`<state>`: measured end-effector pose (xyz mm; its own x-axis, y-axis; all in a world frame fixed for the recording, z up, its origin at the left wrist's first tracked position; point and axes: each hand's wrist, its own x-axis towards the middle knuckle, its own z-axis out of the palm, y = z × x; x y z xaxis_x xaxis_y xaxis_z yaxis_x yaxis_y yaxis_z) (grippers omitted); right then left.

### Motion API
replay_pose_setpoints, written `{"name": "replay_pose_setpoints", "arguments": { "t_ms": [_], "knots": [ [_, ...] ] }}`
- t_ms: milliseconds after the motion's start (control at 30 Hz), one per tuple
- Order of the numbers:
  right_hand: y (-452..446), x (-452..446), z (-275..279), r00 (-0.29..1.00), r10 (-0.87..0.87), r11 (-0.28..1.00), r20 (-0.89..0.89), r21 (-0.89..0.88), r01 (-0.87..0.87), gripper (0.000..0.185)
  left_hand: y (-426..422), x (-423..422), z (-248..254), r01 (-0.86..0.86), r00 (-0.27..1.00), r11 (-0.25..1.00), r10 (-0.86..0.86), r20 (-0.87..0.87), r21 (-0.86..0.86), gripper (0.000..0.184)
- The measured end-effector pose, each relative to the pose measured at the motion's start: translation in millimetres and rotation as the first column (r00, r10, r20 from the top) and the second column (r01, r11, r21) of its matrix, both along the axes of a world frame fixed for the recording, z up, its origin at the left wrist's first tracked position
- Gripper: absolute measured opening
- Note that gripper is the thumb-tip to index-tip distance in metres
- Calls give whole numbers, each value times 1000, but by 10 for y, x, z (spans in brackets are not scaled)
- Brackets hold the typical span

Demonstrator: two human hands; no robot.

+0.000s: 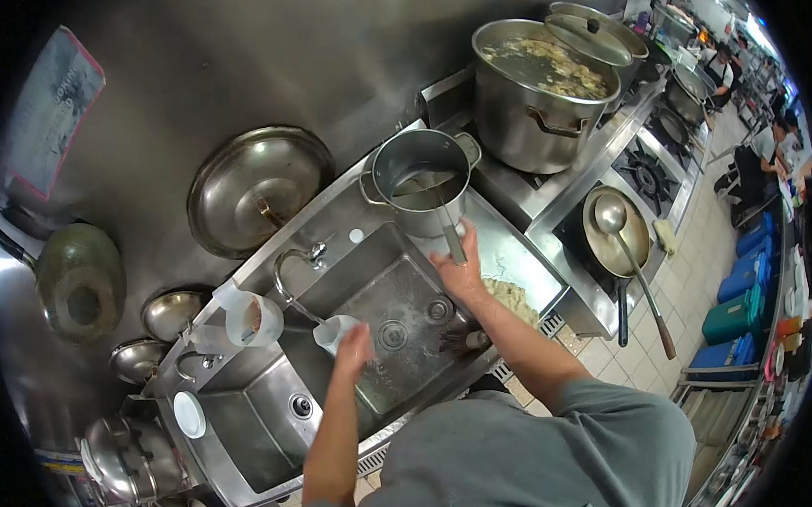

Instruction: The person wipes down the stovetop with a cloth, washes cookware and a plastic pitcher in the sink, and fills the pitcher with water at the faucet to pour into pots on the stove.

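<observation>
My left hand point(354, 352) is closed at the side of a small translucent white plastic jug point(333, 330), over the sink below the tap point(286, 271). Its fingers are slightly blurred. My right hand point(460, 268) grips the flat grey handle of a metal utensil point(453, 237). The utensil leans over the rim of a two-handled metal pot point(420, 208) at the back edge of the sink, its far end down inside the pot. Liquid shows in the pot, and the utensil's head is partly hidden there.
A larger translucent jug point(254, 320) stands left of the tap. A stockpot point(531, 115) full of broth and a pan with a ladle point(611, 217) are on the stove at right. A brush point(470, 341) lies near the sink's front edge. Other people work at far right.
</observation>
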<state>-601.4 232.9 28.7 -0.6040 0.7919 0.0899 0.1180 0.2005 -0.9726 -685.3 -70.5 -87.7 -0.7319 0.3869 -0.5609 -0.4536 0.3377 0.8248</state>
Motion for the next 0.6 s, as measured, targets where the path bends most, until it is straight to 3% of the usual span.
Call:
{"name": "replay_pose_setpoints", "arguments": {
  "t_ms": [33,67,100,133,167,200,233,267,300,333,400,467,533,600],
  "knots": [
    [119,29,258,997,-2,963,-78,267,23,44,359,-248,296,82,990,995,-87,-107,-50,44],
    [254,15,386,988,17,855,-154,514,65,37,729,-412,638,170,966,985,-166,-197,3,53],
    [429,-28,394,987,16,853,-157,517,69,37,1094,-612,762,85,922,994,-104,-372,-68,53],
    [624,-68,368,979,157,811,-132,583,-51,27,1448,-752,1095,120,882,989,-146,-448,-86,54],
    [758,-91,357,951,293,749,-94,641,-167,18,1767,-1068,894,55,765,998,-50,-642,-12,51],
    [821,-60,459,952,293,746,-91,644,-168,18,2014,-1136,1293,129,783,991,-114,-611,-19,50],
    [861,11,640,967,188,808,-174,587,-52,12,2248,-1185,1690,201,798,979,-176,-576,-20,49],
    [906,50,731,966,76,854,-248,516,65,8,2426,-1516,1549,175,757,975,-222,-615,-137,53],
    [1024,77,713,942,82,825,-326,552,119,11,2578,-1730,1356,-21,622,967,-185,-761,-252,52],
    [1107,121,701,942,86,821,-325,559,118,11,2665,-1741,1445,-22,622,969,-178,-762,-245,52],
    [1202,263,632,978,-65,833,-200,528,163,12,2785,-1712,1666,95,848,832,-355,-393,-546,50],
    [1298,358,377,987,-90,898,-132,418,137,16,2824,-1645,1619,52,831,895,-285,-477,-444,41],
    [1303,457,257,946,-133,991,-296,-59,121,20,2774,-1553,1520,-27,782,974,-119,-612,-225,28],
    [1339,560,277,953,-150,989,-262,-39,145,24,2761,-1522,1334,-59,720,975,-109,-685,-216,27]
  ]
}}
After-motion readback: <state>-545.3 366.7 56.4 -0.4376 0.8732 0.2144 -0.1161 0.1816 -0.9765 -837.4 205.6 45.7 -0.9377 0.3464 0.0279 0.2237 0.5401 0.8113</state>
